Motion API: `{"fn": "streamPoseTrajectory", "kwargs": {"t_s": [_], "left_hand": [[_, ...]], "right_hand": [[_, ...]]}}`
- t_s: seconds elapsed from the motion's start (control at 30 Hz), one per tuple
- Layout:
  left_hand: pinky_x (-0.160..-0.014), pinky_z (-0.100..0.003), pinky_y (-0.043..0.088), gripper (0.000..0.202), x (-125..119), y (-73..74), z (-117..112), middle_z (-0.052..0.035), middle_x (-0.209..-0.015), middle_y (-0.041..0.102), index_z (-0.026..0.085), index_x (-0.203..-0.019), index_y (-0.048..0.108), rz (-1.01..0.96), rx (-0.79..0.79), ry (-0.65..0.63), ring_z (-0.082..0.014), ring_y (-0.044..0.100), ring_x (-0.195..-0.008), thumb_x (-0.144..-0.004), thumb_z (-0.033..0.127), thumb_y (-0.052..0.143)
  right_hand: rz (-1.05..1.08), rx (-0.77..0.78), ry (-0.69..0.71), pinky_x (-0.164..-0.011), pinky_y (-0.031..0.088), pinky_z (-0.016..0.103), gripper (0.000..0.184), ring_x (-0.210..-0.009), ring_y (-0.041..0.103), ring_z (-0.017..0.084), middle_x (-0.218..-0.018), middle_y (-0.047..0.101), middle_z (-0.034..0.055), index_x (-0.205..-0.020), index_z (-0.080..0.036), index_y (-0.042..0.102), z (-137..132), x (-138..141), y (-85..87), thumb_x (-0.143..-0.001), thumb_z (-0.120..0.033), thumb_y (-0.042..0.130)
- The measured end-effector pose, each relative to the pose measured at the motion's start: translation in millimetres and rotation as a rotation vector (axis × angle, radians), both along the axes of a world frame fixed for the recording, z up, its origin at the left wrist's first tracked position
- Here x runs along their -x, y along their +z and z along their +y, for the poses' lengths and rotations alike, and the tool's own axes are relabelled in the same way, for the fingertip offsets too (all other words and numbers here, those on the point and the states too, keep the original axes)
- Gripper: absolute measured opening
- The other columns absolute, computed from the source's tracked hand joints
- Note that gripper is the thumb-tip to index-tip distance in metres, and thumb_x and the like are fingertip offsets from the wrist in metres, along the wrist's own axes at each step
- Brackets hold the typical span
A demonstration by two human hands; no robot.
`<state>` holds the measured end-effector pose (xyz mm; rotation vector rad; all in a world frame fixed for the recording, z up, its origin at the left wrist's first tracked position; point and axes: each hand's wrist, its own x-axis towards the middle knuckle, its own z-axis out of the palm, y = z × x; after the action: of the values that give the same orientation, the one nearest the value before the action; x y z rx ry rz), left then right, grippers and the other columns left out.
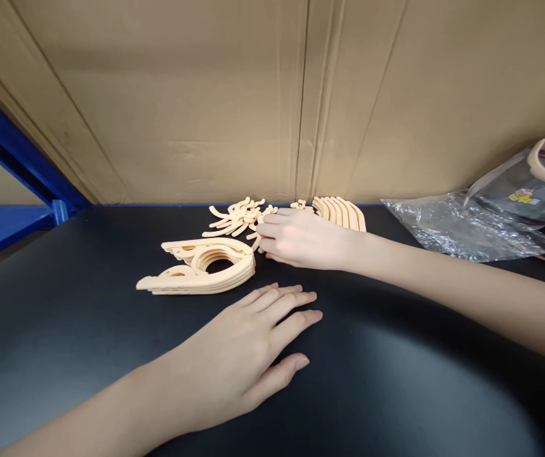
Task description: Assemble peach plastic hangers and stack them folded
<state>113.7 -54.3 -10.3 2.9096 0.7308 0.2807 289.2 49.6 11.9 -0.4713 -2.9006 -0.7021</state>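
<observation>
Our left hand sits closest, palm down, fingers loosely spread and released, just short of the stacked folding hangers; our right hand stretches in to their right, fingers bent beside the cream plastic hooks, and whether it pinches one we can't tell. Black tabletop sweeps wide leftward, its far edge meeting cardboard; blue metal frame left, crinkled clear plastic right.
</observation>
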Motion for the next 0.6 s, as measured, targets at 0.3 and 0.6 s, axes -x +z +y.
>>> {"fn": "streamPoseTrajectory", "kwargs": {"t_s": [0.3, 0.6], "left_hand": [[-0.113, -0.05, 0.038, 0.04, -1.0, 1.3, 0.4, -0.012, -0.145, 0.051, 0.017, -0.137, 0.05, 0.015, 0.012, -0.003, -0.028, 0.046, -0.135, -0.099, 0.03, 0.045], [-0.112, -0.05, 0.039, 0.041, 0.0, 0.8, 0.0, -0.0113, -0.146, 0.049, 0.018, -0.138, 0.049, 0.026, 0.009, 0.002, -0.0282, 0.045, -0.135, -0.1, 0.031, 0.043]], "right_hand": [[-0.146, -0.016, -0.023, -0.071, 0.042, 0.034, 0.024, -0.081, 0.059, 0.02, -0.088, 0.068, 0.0085, -0.079, -0.012, 0.066, 3.3, 2.3, 6.6, -0.093, -0.006, 0.047], [-0.11, -0.02, -0.003, -0.071, 0.043, 0.034, 0.022, -0.083, 0.059, 0.02, -0.089, 0.067, 0.0095, -0.088, -0.011, 0.066, 2.3, 1.8, 3.7, -0.095, -0.007, 0.045]]}}
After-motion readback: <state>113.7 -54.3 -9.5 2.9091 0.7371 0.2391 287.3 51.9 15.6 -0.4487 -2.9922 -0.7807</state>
